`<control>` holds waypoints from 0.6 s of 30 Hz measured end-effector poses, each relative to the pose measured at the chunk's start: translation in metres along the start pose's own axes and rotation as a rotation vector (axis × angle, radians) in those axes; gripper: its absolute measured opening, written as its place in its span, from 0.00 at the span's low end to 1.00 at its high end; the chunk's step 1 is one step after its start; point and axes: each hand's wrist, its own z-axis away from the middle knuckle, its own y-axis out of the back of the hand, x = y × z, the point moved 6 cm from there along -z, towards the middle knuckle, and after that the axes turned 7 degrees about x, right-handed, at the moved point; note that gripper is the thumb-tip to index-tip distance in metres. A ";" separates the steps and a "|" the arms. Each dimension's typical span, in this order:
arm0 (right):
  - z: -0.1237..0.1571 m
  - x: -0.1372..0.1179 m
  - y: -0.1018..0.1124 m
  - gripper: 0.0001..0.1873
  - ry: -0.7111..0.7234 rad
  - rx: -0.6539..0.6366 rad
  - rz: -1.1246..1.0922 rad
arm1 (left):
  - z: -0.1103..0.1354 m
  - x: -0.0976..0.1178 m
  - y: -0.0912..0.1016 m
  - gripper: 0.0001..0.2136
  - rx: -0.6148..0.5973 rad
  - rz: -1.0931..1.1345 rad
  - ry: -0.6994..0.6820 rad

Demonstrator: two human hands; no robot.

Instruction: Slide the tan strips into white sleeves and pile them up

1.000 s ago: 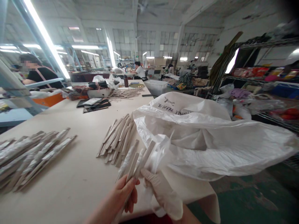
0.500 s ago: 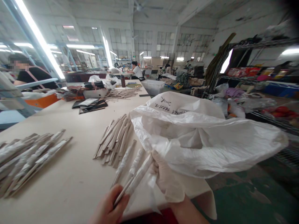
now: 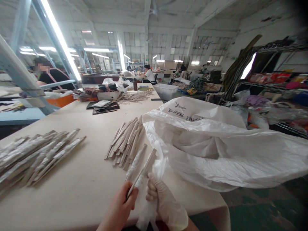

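My bare left hand (image 3: 121, 205) pinches the near end of a long flat stick (image 3: 143, 169) that points up and away over the table edge. My right hand (image 3: 163, 203), in a thin white glove, is closed on a clear plastic sleeve (image 3: 150, 192) beside that stick. One more wrapped stick (image 3: 136, 162) lies just left of it on the table. A loose pile of bare sticks (image 3: 126, 139) lies beyond my hands. A large white plastic bag (image 3: 216, 150) spreads out to the right, touching my glove.
Several wrapped sticks (image 3: 36, 155) lie in a row at the left on the beige table (image 3: 79, 186). Black folders (image 3: 103, 106), boxes and more sticks sit further back. A person sits at far left, others far behind. Wire shelving (image 3: 276, 89) stands right.
The fan of sticks in my left hand has closed down to one raised stick. My gloved hand has dropped lower, closer to my left hand, gripping the plastic sleeve.
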 end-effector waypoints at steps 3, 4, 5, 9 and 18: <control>0.005 -0.014 -0.007 0.17 -0.049 -0.194 -0.136 | -0.017 -0.004 0.014 0.13 0.061 -0.085 0.002; 0.006 -0.018 -0.008 0.18 -0.088 -0.227 -0.161 | -0.023 -0.004 0.018 0.14 0.070 -0.110 -0.016; 0.008 -0.021 -0.008 0.19 -0.118 -0.234 -0.175 | -0.028 -0.003 0.021 0.14 0.073 -0.133 -0.044; 0.008 -0.026 0.000 0.16 -0.094 -0.124 -0.143 | -0.037 0.015 0.030 0.14 0.080 -0.230 -0.166; -0.002 -0.002 -0.006 0.11 -0.039 -0.158 -0.044 | -0.039 0.080 -0.008 0.07 0.018 -0.255 -0.341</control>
